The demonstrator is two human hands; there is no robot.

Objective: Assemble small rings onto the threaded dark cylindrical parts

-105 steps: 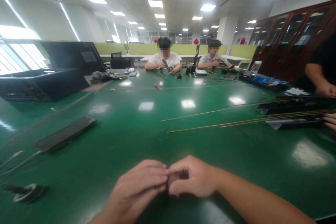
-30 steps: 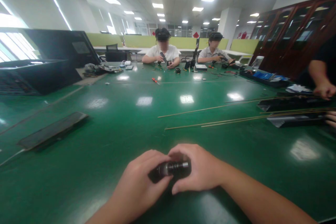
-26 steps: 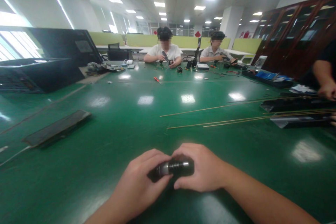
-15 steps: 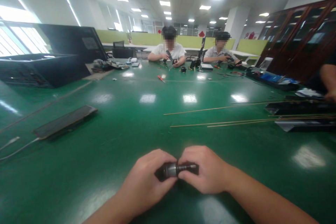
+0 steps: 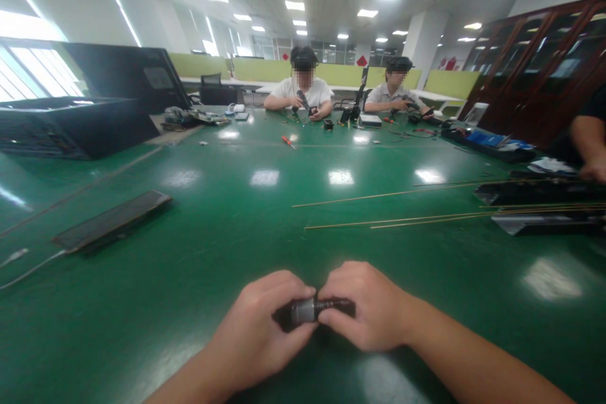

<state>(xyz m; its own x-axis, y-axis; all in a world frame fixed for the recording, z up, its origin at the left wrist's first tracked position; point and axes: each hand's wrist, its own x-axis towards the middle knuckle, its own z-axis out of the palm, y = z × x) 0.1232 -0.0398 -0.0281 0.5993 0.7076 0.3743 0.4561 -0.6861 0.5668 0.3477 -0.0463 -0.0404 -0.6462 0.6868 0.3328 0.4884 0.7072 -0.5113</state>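
Both my hands grip one small dark cylinder with a grey metallic band [image 5: 303,311], held lengthwise from left to right low over the green table [image 5: 227,221]. My left hand [image 5: 265,322] is closed round its left end, thumb below and fingers above. My right hand [image 5: 364,306] pinches the thinner black right part, which has fine light marks or rings. The fingertips of the two hands almost meet at the middle of the cylinder. Its ends are partly hidden in my palms, and its exact kind cannot be made out.
Thin brass-coloured rods [image 5: 345,225] reach in from black channel pieces [image 5: 544,222] on the right. A flat dark bar [image 5: 113,221] with a white cable lies left. A red screwdriver [image 5: 288,141] lies farther back. Two people sit opposite; another person's arm [image 5: 589,145] shows at right.
The cylinder and both hands sit slightly farther left in the picture, as does the whole scene. The hold of both hands looks the same.
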